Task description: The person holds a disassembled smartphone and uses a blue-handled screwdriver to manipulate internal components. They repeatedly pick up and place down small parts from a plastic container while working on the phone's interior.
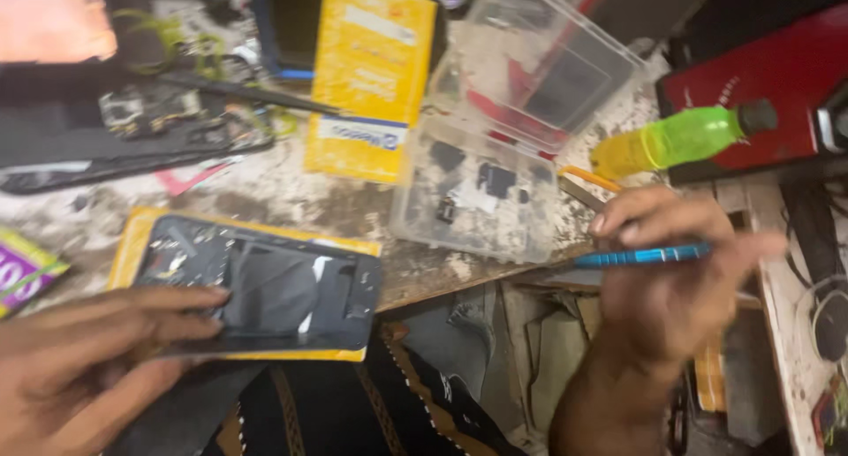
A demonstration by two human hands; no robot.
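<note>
The opened phone (265, 284), a dark slab with its back off, lies on a yellow packet (141, 231) at the near edge of the worn workbench (265, 187). To work on it well, it wants to be pinned flat with steady downward pressure while the tool comes in at a low angle to its rim, so the slab does not skid off the packet towards the lap below.

The left hand (79, 368) rests at the phone's near-left corner; its fingers (168, 301) lie stretched out, close together and flat, their tips touching the phone's left end. They press on it rather than grip it.

The right hand (671, 288) hovers well to the right of the phone, past the bench's edge. Its thumb and fingers are pinched together on a slim blue tool (640, 256), held like a pen with its tip pointing back towards the phone. The frame is blurred, so it may be a small screwdriver or a pair of tweezers.

Beyond the phone, to its right, sits a clear plastic parts box (481, 195) with small dark pieces inside and its lid (548, 59) standing open. Farther right of the phone a green bottle (680, 138) lies on its side against a red case (760, 81). Behind the phone lie another yellow packet (371, 67) and a stripped phone frame (132, 129)
</note>
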